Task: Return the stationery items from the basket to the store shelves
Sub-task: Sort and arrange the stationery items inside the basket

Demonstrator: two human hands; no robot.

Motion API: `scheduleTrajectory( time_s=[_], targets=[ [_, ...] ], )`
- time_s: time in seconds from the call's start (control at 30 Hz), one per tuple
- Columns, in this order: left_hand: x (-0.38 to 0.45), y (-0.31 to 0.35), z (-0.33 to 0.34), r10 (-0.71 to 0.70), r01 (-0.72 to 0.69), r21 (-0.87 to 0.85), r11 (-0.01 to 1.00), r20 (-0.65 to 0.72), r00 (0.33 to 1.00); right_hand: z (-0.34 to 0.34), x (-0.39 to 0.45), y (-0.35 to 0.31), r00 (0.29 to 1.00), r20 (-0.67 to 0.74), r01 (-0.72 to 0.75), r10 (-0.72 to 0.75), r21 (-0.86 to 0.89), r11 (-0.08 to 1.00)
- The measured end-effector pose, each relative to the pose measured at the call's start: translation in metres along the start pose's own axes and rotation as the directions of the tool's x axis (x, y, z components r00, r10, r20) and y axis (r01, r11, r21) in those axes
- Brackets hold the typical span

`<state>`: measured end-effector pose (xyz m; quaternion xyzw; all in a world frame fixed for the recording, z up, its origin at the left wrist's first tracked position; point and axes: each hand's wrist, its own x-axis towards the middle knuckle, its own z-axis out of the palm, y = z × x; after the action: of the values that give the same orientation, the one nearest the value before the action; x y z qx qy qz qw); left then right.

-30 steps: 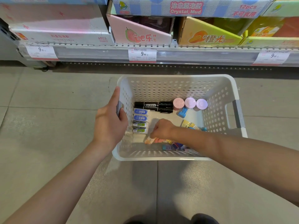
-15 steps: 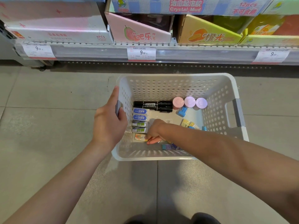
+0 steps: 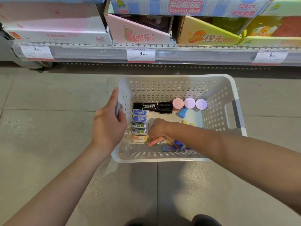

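two hands are working at the white basket (image 3: 177, 158): the left hand (image 3: 108, 126) is gripping its near-left handle, fingers curled round the rim, as it was a second ago. the right hand (image 3: 158, 130) has been sliding from the middle of the basket toward the left column of erasers (image 3: 139, 122), and its fingertips (image 3: 152, 143) are now lying just beside the yellow eraser (image 3: 139, 139); whether they are pinching anything i cannot tell, since the knuckles are hiding the grip. nothing is leaving the basket yet, so returning is probably only starting. black markers (image 3: 153, 107), three pastel round lids (image 3: 189, 103) and a blue sharpener (image 3: 182, 112) are sitting along the far side. the basket is hanging over grey floor tiles (image 3: 48, 128), facing a low store shelf (image 3: 179, 53) of boxed crystal mud with price tags (image 3: 141, 54).
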<state>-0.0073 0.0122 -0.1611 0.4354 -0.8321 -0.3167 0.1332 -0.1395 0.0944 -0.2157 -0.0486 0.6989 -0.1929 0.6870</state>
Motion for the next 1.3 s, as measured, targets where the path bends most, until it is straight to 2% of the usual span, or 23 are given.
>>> scheduleTrajectory(
  time_s=[0.07,0.1,0.13,0.17,0.2,0.23,0.3,0.37,0.43,0.53,0.87,1.0,1.1,1.17,1.23,1.3],
  targets=[
    [0.0,0.001,0.0,-0.002,0.002,-0.002,1.0,0.006,1.0,-0.013,-0.006,0.001,0.998,0.008,0.062,-0.061,-0.097,0.993],
    [0.0,0.001,0.0,-0.001,0.001,-0.002,1.0,0.008,1.0,-0.024,-0.006,0.002,0.99,-0.028,0.129,-0.138,-0.221,0.967],
    [0.0,0.001,0.0,0.001,-0.001,-0.001,1.0,0.007,1.0,-0.036,-0.006,0.004,0.967,-0.078,0.183,-0.242,-0.45,0.874],
    [0.0,0.002,0.0,0.002,-0.002,-0.003,1.0,0.006,1.0,-0.049,-0.005,0.007,0.928,-0.084,0.206,-0.364,-0.696,0.688],
    [0.0,0.002,0.0,-0.001,0.001,-0.01,1.0,0.008,1.0,-0.06,-0.004,0.01,0.891,-0.043,0.186,-0.452,-0.873,0.451],
    [0.0,0.002,0.0,-0.006,0.007,-0.021,1.0,0.01,1.0,-0.068,-0.004,0.015,0.874,0.021,0.149,-0.486,-0.963,0.225],
    [0.0,0.001,0.0,-0.012,0.013,-0.036,0.999,0.008,1.0,-0.078,-0.005,0.025,0.901,0.133,0.096,-0.414,-0.989,-0.109],
    [0.0,0.001,0.001,-0.003,0.003,-0.03,1.0,-0.004,1.0,-0.08,-0.006,0.033,0.925,0.19,0.083,-0.329,-0.946,-0.315],
    [0.0,0.0,0.003,0.007,-0.007,-0.022,1.0,-0.015,1.0,-0.08,-0.006,0.038,0.922,0.204,0.048,-0.329,-0.904,-0.425],
    [0.001,-0.002,0.003,0.02,-0.02,-0.006,1.0,-0.022,1.0,-0.081,-0.003,0.038,0.91,0.234,0.022,-0.342,-0.851,-0.525],
    [0.002,-0.003,0.003,0.044,-0.044,0.011,0.999,-0.025,0.999,-0.082,0.0,0.042,0.892,0.265,-0.002,-0.365,-0.807,-0.59],
    [0.001,-0.003,0.003,0.057,-0.056,0.031,0.998,-0.033,0.998,-0.082,-0.004,0.045,0.894,0.258,-0.002,-0.367,-0.815,-0.58],
    [0.001,-0.003,0.003,0.052,-0.052,0.025,0.998,-0.026,0.998,-0.083,-0.007,0.042,0.915,0.234,0.025,-0.328,-0.846,-0.533],
    [0.002,-0.004,0.003,0.05,-0.05,0.018,0.999,-0.021,0.999,-0.082,-0.009,0.037,0.891,0.216,0.023,-0.4,-0.9,-0.434],
    [0.002,-0.004,0.003,0.048,-0.048,0.013,0.999,-0.02,0.999,-0.081,-0.011,0.033,0.828,0.155,0.085,-0.539,-0.984,-0.154],
    [0.001,-0.005,0.003,0.05,-0.049,0.017,0.999,-0.018,0.999,-0.08,-0.013,0.029,0.804,0.095,0.254,-0.587,-0.947,0.195]
  ],
)
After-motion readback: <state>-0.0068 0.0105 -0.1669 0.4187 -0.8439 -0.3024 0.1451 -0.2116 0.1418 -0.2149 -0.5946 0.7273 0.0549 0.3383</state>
